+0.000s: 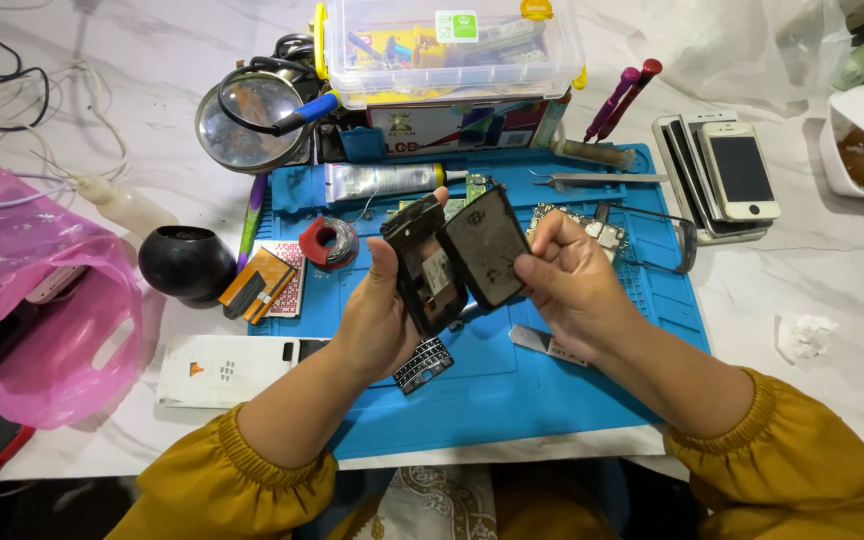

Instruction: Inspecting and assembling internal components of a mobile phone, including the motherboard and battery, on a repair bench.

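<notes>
Green label (457, 26) on clear box (552, 60); white phone's dark screen (741, 168) rt.

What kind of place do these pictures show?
Most likely a phone repair bench. A blue repair mat covers the table, the hands hold an opened phone body and its dark panel, and a stack of phones waits nearby.

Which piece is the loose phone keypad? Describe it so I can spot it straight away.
Start at the blue work mat in the middle of the table. Below the left hand lies the keypad, a small black slab, tilted, with rows of tiny keys, unlike the plain parts around it.
</notes>
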